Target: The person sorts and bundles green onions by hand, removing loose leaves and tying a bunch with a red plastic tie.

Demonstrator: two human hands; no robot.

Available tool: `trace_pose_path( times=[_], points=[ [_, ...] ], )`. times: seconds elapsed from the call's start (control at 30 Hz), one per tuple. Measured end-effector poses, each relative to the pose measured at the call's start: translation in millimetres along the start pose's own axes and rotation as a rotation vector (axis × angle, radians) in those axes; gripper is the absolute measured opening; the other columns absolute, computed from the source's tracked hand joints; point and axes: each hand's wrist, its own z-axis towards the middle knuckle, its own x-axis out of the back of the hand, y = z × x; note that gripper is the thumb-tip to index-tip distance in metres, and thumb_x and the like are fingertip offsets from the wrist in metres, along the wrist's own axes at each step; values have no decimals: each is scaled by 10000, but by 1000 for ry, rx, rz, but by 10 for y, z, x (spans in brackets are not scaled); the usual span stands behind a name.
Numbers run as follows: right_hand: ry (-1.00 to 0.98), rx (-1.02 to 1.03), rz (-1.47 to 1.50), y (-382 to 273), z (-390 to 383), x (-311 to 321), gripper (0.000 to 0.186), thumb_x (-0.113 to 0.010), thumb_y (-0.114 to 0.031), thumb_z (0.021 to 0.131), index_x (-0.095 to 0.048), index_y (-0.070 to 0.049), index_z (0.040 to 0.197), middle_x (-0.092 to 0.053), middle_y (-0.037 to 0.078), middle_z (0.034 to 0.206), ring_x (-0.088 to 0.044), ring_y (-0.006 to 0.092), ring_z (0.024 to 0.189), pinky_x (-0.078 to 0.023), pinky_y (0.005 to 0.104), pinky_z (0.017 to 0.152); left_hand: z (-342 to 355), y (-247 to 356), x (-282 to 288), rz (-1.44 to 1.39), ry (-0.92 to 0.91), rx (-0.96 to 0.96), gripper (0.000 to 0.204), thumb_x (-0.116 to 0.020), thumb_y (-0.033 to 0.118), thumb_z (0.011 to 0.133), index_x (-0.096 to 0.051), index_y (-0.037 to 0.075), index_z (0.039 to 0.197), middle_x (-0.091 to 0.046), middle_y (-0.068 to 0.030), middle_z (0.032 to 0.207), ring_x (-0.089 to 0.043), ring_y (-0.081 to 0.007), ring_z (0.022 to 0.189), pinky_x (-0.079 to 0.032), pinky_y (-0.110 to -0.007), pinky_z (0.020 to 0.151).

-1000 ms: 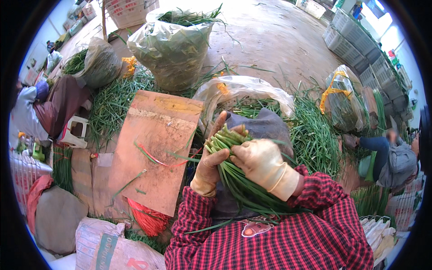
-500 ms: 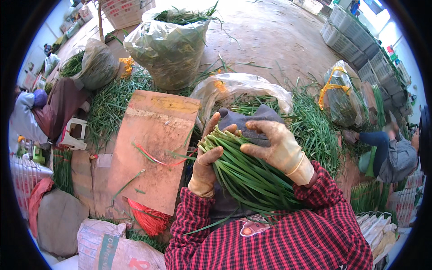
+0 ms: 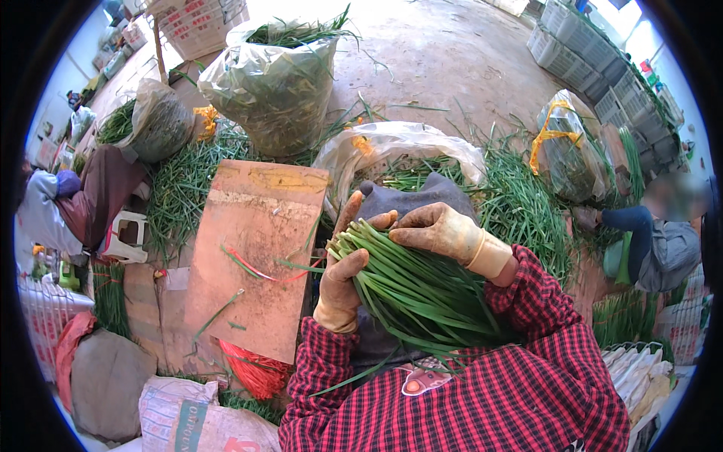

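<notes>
I hold a bundle of long green leafy stalks [image 3: 425, 294] over the grey cloth [image 3: 429, 196] on my lap, pale cut ends toward upper left. My left hand [image 3: 339, 286], in a stained cream glove, wraps round the ends from the left. My right hand [image 3: 444, 237], also gloved, has thumb and fingertips on the top of the stalks near those ends, gripping them lightly. A worn board [image 3: 248, 203] with a red tie lies to my left, red strings [image 3: 256, 369] below it. An open plastic bag [image 3: 459, 158] of stalks lies beyond the cloth.
Loose greens [image 3: 523, 218] cover the floor around me. Stuffed plastic bags [image 3: 267, 98] stand ahead. Stacked crates [image 3: 568, 49] line the upper right. Co-workers sit at left [image 3: 105, 188] and right [image 3: 663, 248]. A grey cushion [image 3: 113, 377] and woven sacks [image 3: 218, 426] lie at lower left.
My right hand has moved up from over the bundle, its fingers opening, then settling with fingertips on the stalks nearer the cut ends. More of the leaves now show; my left hand keeps its hold.
</notes>
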Motion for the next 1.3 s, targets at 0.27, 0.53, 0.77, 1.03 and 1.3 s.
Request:
trace_pose_path(
  times=[0.27, 0.53, 0.77, 1.03, 1.3],
  points=[
    [111, 71, 434, 187, 19, -125, 177, -727, -169, 848, -696, -2, 898, -693, 57, 864, -628, 104, 772, -507, 245, 722, -42, 8, 10, 31, 44, -61, 837, -687, 108, 741, -292, 108, 1479, -618, -131, 1236, -469, -309, 1291, -397, -487, 1084],
    [380, 213, 142, 381, 82, 201, 234, -652, -225, 912, -694, -12, 1001, -700, 64, 938, -634, 110, 842, -503, 259, 793, -3, -57, -4, 1, 31, -40, 842, -683, 133, 734, -293, 127, 1480, -605, -144, 1264, -454, -335, 1302, -372, -516, 1090],
    [185, 159, 226, 155, 57, -92, 205, -698, -235, 868, -721, -39, 922, -704, 41, 858, -632, 100, 772, -507, 254, 721, -35, -77, 42, -36, 17, -96, 850, -677, 40, 709, -302, 66, 1472, -634, -161, 1197, -386, -339, 1359, -334, -494, 1121],
    [561, 220, 409, 432, -203, 490, 191, -633, -213, 929, -683, -28, 933, -704, 45, 836, -602, 79, 609, -514, 223, 591, -294, -58, 111, 83, -386, -305, 771, -655, 33, 751, -363, 124, 1458, -670, -120, 1004, -550, -394, 1176, -256, -596, 1117],
    [442, 430, -902, 546, -348, 43, 332, -709, -360, 814, -696, -51, 936, -688, 134, 831, -663, 311, 775, -524, 407, 708, -471, -86, 203, 76, -298, -264, 743, -707, 96, 764, -415, 183, 1441, -656, -45, 929, -627, -287, 1001, -238, -587, 1122]
  ],
)
